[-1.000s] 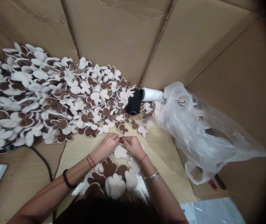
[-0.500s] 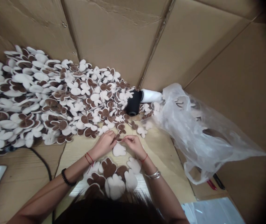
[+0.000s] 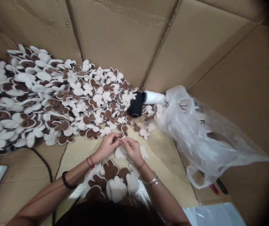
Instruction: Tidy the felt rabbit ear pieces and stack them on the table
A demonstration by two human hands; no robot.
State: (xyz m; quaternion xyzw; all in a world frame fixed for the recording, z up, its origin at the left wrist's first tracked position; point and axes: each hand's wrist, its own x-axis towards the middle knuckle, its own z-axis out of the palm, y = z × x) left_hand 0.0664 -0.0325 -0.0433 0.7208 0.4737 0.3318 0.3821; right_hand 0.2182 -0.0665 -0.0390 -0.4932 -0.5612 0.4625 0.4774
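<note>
My left hand [image 3: 109,143] pinches a small brown-and-white fabric piece [image 3: 122,135] between thumb and fingers. My right hand [image 3: 132,149] is closed at the lower edge of that same piece, its fingertips touching or nearly touching the left ones. Under the hands lies a white bunny-shaped piece [image 3: 120,152], partly covered by the right fingers. Nearer to me, several larger brown pieces [image 3: 110,169] and white pieces [image 3: 117,189] lie in a cluster between my forearms.
A big heap of bunny-shaped pieces [image 3: 54,103] fills the left and back. Behind the hands are a black spool [image 3: 135,105] and a white spool [image 3: 153,97]. A clear plastic bag [image 3: 205,147] lies right, near a red tool [image 3: 215,189]. Cardboard walls [image 3: 115,40] enclose the surface.
My right hand has moved left and slightly down, closer to my left hand. A white piece to its right now shows. The view has shifted slightly.
</note>
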